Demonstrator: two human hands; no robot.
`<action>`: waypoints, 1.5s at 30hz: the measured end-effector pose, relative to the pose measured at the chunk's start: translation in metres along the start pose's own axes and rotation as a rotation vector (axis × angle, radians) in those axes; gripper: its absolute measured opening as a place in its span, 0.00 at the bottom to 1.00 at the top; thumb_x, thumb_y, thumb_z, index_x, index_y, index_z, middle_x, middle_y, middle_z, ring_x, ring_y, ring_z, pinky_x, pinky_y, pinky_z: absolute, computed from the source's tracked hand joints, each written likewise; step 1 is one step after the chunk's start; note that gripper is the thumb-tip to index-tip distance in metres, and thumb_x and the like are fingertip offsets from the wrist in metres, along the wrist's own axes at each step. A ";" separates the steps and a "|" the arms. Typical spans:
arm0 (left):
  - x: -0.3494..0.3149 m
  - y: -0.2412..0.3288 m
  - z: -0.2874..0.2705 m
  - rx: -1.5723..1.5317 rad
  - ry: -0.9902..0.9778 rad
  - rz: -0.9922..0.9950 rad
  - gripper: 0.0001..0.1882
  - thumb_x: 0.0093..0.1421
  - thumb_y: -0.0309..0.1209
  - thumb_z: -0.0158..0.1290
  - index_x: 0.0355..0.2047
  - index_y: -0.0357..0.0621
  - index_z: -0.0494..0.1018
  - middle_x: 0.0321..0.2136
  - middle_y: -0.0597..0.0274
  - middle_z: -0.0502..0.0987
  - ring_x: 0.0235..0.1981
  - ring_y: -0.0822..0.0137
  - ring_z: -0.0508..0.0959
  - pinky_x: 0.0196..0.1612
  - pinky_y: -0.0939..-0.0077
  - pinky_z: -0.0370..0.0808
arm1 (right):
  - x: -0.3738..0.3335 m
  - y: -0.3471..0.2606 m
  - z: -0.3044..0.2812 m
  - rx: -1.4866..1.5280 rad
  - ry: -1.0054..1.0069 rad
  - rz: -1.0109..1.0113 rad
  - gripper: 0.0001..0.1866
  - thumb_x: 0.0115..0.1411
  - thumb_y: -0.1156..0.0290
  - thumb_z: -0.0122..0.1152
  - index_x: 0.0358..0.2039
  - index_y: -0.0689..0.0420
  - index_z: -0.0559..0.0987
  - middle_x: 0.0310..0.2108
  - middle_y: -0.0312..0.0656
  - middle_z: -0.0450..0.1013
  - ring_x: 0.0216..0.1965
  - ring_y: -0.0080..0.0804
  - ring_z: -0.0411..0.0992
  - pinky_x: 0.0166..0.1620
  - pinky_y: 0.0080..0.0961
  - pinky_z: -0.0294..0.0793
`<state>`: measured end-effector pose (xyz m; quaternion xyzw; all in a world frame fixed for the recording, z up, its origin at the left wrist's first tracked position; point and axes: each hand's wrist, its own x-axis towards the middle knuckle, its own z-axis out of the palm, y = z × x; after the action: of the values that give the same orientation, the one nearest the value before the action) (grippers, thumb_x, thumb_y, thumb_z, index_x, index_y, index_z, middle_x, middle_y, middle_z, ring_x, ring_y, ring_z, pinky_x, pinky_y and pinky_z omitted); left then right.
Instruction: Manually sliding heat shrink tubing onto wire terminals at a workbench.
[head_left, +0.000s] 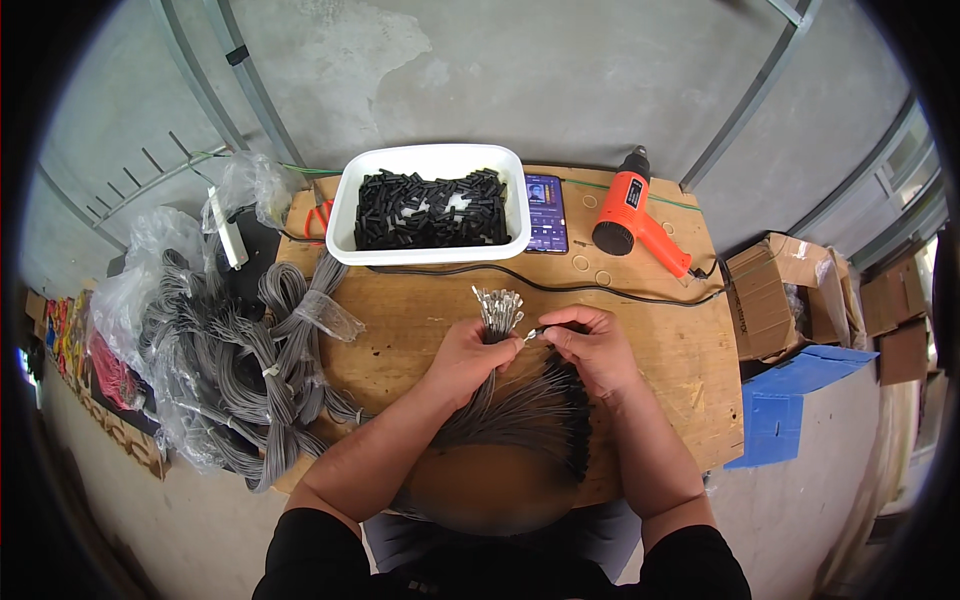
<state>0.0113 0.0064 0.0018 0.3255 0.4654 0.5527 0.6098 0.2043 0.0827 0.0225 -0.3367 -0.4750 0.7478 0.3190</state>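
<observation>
My left hand (470,358) is closed round a bundle of thin grey wires, whose bright metal terminals (498,308) fan out above the fist. One terminal points sideways from the bundle toward my right hand (597,350). Between its thumb and forefinger, that hand pinches a small black sleeve (541,331) close to this terminal; I cannot tell whether the sleeve is over it. Below the hands, grey wires (510,415) spread across the table, and black sleeves (577,430) line their right ends. A white tub (345,215) of loose black sleeves stands behind.
On the wooden table (430,300) lie an orange heat gun (627,208), a lit phone (547,215), several rubber bands and a black cable (500,271). Coiled grey wire bundles (240,370) and plastic bags are heaped at left. Cardboard boxes (760,300) and a blue panel (775,425) stand at right.
</observation>
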 end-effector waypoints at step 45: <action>-0.002 0.003 -0.001 0.061 -0.126 0.030 0.04 0.59 0.23 0.58 0.33 0.35 0.75 0.23 0.66 0.74 0.25 0.76 0.71 0.29 0.80 0.68 | 0.004 -0.002 -0.014 0.244 -0.105 0.174 0.11 0.64 0.69 0.62 0.40 0.65 0.78 0.30 0.42 0.77 0.21 0.17 0.63 0.24 0.12 0.63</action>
<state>0.0098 0.0047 0.0047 0.3851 0.4379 0.5256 0.6194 0.2137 0.0935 0.0190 -0.2956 -0.3659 0.8413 0.2664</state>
